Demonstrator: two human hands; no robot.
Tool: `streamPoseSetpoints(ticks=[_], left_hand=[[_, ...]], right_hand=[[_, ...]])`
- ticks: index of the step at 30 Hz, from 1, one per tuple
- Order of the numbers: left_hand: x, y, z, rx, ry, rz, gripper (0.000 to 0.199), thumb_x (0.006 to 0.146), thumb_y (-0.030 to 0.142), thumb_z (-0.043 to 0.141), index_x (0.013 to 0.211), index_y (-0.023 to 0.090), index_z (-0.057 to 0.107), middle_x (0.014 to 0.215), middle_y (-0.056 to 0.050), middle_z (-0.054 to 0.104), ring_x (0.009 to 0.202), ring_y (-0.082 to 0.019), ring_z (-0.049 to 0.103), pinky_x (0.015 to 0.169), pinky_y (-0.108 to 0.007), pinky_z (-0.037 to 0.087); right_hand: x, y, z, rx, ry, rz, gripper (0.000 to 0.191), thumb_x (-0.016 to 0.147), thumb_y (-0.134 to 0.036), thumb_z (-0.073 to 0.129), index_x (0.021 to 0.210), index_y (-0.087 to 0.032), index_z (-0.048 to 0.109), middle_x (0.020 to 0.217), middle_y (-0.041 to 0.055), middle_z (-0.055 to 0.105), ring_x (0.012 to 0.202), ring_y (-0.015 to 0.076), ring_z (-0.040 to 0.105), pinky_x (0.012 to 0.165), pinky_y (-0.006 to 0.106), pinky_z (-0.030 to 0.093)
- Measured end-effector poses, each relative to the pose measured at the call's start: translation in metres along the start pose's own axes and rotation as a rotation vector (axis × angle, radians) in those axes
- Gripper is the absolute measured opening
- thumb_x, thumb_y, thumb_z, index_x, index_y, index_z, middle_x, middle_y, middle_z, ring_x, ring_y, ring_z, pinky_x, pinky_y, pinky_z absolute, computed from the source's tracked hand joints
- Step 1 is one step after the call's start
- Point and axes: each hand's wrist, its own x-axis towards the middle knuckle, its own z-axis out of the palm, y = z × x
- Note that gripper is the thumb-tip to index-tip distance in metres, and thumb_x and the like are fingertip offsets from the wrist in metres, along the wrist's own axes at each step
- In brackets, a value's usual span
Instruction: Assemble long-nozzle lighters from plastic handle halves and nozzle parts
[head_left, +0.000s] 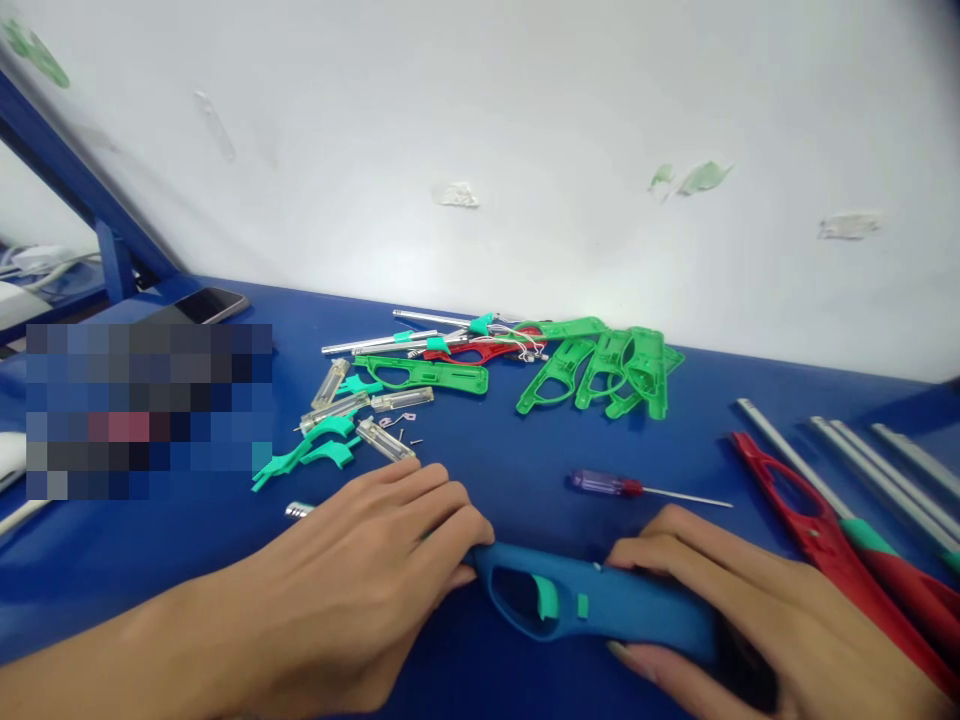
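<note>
The blue lighter casing (645, 608) lies between my two hands, sideways just above the worktop (510, 440). My left hand (379, 570) is curled over its narrow left end, fingers bunched together and gripping there; what sits beneath my palm is hidden. A silver tube (298, 510) pokes out past the far side of that hand. With my right hand (750, 600) I pinch the wide end, fingers along the far edge and thumb against the near one. The finger loop, with its turquoise trigger (547, 598), shows in the gap between my hands, nearer the left. Just beyond my right fingers lies a screwdriver (607, 483); a red casing half (810, 505) lies to the right of it. Clear fuel tanks (386, 440) lie beyond my left hand.
</note>
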Motion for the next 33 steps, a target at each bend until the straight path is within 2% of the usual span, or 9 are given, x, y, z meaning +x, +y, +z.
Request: streamPoseSetpoints(ticks=[3, 7, 10, 12, 15, 19, 24, 28, 33], left_hand=[[-0.001, 0.000, 0.000, -0.039, 0.016, -0.010, 0.020, 0.106, 0.009, 0.045, 0.115, 0.018, 0.060, 0.105, -0.005, 0.070, 0.090, -0.023, 0.065, 0.090, -0.041, 0.056], [-0.004, -0.001, 0.003, 0.060, 0.095, 0.022, 0.033, 0.112, 0.016, 0.038, 0.141, 0.016, 0.054, 0.118, -0.009, 0.074, 0.109, -0.024, 0.069, 0.107, -0.043, 0.054], [-0.007, 0.000, 0.006, 0.116, 0.105, 0.016, 0.039, 0.114, 0.020, 0.035, 0.150, 0.016, 0.049, 0.125, -0.010, 0.073, 0.118, -0.026, 0.069, 0.108, -0.045, 0.056], [-0.008, 0.001, 0.008, 0.077, 0.089, -0.006, 0.038, 0.114, 0.020, 0.036, 0.148, 0.019, 0.051, 0.122, -0.009, 0.072, 0.117, -0.025, 0.069, 0.103, -0.042, 0.060], [-0.010, 0.003, 0.009, 0.017, 0.070, -0.044, 0.038, 0.112, 0.019, 0.037, 0.146, 0.021, 0.054, 0.119, -0.010, 0.069, 0.110, -0.023, 0.069, 0.093, -0.036, 0.063], [-0.010, 0.009, 0.010, 0.061, 0.068, -0.071, 0.038, 0.112, 0.023, 0.037, 0.144, 0.021, 0.058, 0.125, -0.010, 0.069, 0.114, -0.024, 0.068, 0.094, -0.035, 0.062], [-0.006, 0.009, 0.014, 0.056, 0.152, -0.045, 0.028, 0.115, 0.028, 0.039, 0.127, 0.020, 0.063, 0.108, -0.006, 0.071, 0.099, -0.024, 0.070, 0.083, -0.037, 0.061], [-0.005, 0.008, 0.017, 0.061, 0.208, -0.017, 0.025, 0.115, 0.023, 0.037, 0.116, 0.019, 0.062, 0.104, -0.007, 0.070, 0.097, -0.024, 0.069, 0.076, -0.037, 0.060], [-0.007, 0.011, 0.019, 0.044, 0.279, -0.005, 0.017, 0.111, 0.016, 0.044, 0.109, 0.020, 0.061, 0.102, -0.005, 0.072, 0.098, -0.023, 0.069, 0.085, -0.036, 0.061]], right_hand=[[0.002, -0.001, -0.003, 0.061, -0.036, 0.029, 0.043, 0.100, -0.069, 0.055, 0.122, -0.035, 0.071, 0.114, -0.0003, 0.084, 0.107, 0.0319, 0.082, 0.081, 0.045, 0.072], [0.010, -0.005, -0.012, 0.199, -0.050, 0.143, 0.040, 0.097, -0.070, 0.060, 0.118, -0.037, 0.070, 0.109, -0.0025, 0.084, 0.099, 0.0242, 0.084, 0.080, 0.030, 0.070], [0.014, -0.008, -0.016, 0.303, -0.043, 0.233, 0.033, 0.095, -0.064, 0.067, 0.118, -0.040, 0.069, 0.101, -0.0073, 0.084, 0.085, 0.0161, 0.084, 0.073, 0.017, 0.066], [0.014, -0.010, -0.016, 0.344, -0.030, 0.278, 0.032, 0.094, -0.063, 0.071, 0.118, -0.042, 0.069, 0.099, -0.0098, 0.084, 0.083, 0.0138, 0.084, 0.071, 0.012, 0.064], [0.011, -0.013, -0.014, 0.364, 0.046, 0.332, 0.034, 0.092, -0.067, 0.072, 0.118, -0.045, 0.073, 0.103, -0.0098, 0.085, 0.086, 0.0135, 0.084, 0.074, 0.012, 0.064], [0.013, -0.018, -0.014, 0.336, 0.138, 0.353, 0.037, 0.091, -0.072, 0.069, 0.112, -0.043, 0.080, 0.105, -0.0074, 0.086, 0.090, 0.0176, 0.084, 0.082, 0.021, 0.066], [0.018, -0.024, -0.016, 0.336, 0.099, 0.336, 0.039, 0.094, -0.074, 0.064, 0.103, -0.042, 0.084, 0.096, -0.0063, 0.087, 0.083, 0.0197, 0.085, 0.074, 0.023, 0.069], [0.010, -0.025, -0.014, 0.336, 0.080, 0.348, 0.034, 0.094, -0.070, 0.066, 0.109, -0.044, 0.082, 0.102, -0.0082, 0.086, 0.088, 0.0179, 0.084, 0.078, 0.023, 0.068], [0.022, -0.028, -0.023, 0.352, 0.052, 0.242, 0.039, 0.101, -0.067, 0.058, 0.102, -0.037, 0.083, 0.095, -0.0051, 0.087, 0.077, 0.0164, 0.084, 0.069, 0.016, 0.067]])
